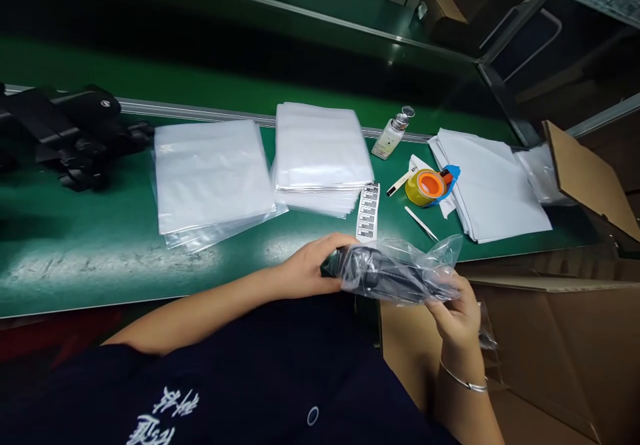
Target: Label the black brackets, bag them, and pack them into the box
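Over the bench's front edge I hold a long black part in a clear plastic bag (395,275); what kind of part it is I cannot make out through the film. My left hand (315,265) grips its left end, thumb below and fingers above. My right hand (453,308) pinches the bag's right end, where loose film sticks up. Just behind the bag lies a strip of printed labels (368,211). White tweezers (421,223) rest on the bench beyond the right part of the bag.
Two stacks of clear bags (213,175) (323,148) lie on the green bench (100,258). Black devices (85,131) stand at left. A dispenser bottle (390,139), yellow tape roll (423,188) and white sheets (493,188) are at right. Cardboard boxes (545,345) stand below.
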Demonstrator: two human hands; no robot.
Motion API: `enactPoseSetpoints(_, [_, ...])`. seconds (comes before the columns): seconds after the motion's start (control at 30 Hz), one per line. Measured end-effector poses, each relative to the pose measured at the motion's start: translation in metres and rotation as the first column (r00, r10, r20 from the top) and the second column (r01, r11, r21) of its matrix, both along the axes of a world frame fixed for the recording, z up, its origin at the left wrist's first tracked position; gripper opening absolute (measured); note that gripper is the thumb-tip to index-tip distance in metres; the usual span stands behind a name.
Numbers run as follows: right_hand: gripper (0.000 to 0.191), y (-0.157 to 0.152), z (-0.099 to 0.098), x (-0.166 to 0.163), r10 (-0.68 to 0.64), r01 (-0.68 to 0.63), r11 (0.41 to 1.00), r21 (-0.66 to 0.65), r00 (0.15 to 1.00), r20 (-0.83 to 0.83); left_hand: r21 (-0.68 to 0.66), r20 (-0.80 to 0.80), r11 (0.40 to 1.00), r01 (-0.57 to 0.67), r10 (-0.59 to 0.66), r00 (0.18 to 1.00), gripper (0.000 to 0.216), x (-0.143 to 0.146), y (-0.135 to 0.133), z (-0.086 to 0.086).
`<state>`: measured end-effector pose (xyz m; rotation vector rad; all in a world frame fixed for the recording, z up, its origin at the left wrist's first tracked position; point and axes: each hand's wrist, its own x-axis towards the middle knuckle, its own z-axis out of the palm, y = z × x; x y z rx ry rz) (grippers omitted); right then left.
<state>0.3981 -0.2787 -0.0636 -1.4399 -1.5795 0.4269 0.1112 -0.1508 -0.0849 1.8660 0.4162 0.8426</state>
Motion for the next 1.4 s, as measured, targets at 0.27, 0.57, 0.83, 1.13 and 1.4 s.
enactPoseSetpoints(0.27, [0.021, 0.006, 0.003, -0.01, 0.039, -0.044, 0.998, 0.037, 0.993, 0.109, 0.236, 0.154, 0.972, -0.016, -0.021, 0.988, 0.049, -0.009, 0.002, -0.006])
enactPoseSetpoints(0.57, [0.032, 0.007, 0.008, -0.043, 0.01, -0.028, 0.98, -0.199, 0.996, -0.088, -0.259, 0.145, 0.949, -0.181, 0.224, 0.964, 0.069, -0.016, -0.014, -0.016])
enactPoseSetpoints(0.83, [0.02, 0.021, -0.002, -0.058, -0.073, -0.023, 0.945, -0.326, 0.958, -0.278, 0.141, 0.134, 0.95, -0.279, 0.261, 0.956, 0.06, -0.029, -0.01, -0.026])
enactPoseSetpoints(1.13, [0.021, 0.028, 0.008, -0.057, 0.102, -0.112, 0.993, 0.048, 0.978, 0.18, 0.295, 0.241, 0.923, -0.248, 0.18, 0.954, 0.054, -0.036, -0.006, -0.028])
enactPoseSetpoints(1.4, [0.02, 0.034, 0.013, -0.057, 0.176, -0.19, 0.981, 0.028, 0.946, 0.272, 0.285, 0.251, 0.926, -0.249, 0.179, 0.951, 0.055, -0.042, -0.002, -0.029])
